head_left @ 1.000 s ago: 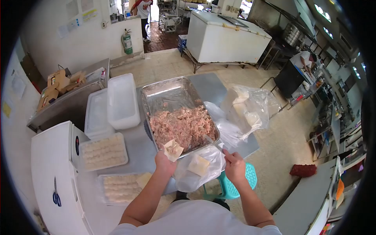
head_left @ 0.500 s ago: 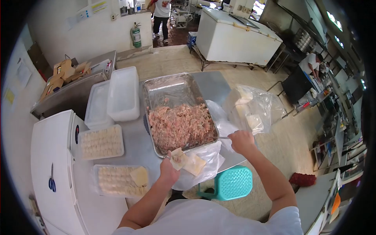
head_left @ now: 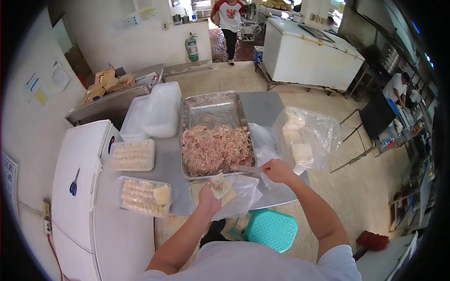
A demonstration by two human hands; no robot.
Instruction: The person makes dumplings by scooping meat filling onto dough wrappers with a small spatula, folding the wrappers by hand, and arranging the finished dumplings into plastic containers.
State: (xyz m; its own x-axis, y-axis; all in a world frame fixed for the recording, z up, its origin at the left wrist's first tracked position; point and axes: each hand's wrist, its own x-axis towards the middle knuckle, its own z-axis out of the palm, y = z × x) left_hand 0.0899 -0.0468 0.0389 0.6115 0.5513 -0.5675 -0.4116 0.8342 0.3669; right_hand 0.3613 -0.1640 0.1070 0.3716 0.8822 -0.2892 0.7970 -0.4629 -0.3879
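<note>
My left hand (head_left: 209,201) is closed on a dumpling wrapper (head_left: 218,187) that has a little meat filling on it. Below that wrapper, a stack of square wrappers (head_left: 228,197) lies on a plastic bag (head_left: 249,193). My right hand (head_left: 277,170) grips a flat metal spatula (head_left: 247,168), its blade at the near right edge of the ground meat filling (head_left: 213,149). The meat fills the near part of a metal tray (head_left: 212,97). To the left sit two plastic containers of filled dumplings, a farther one (head_left: 133,155) and a nearer one (head_left: 138,194) with loose wrappers on top.
A clear bag of wrapper stacks (head_left: 300,140) lies at the table's right. Stacked white containers (head_left: 161,110) stand at the back left. A white fridge (head_left: 77,206) is on the left, a teal stool (head_left: 271,229) below the table. A person (head_left: 229,23) is in the doorway.
The view has shifted left. The spatula's blade now shows more clearly at the meat's edge. In the doorway, the person has come nearer.
</note>
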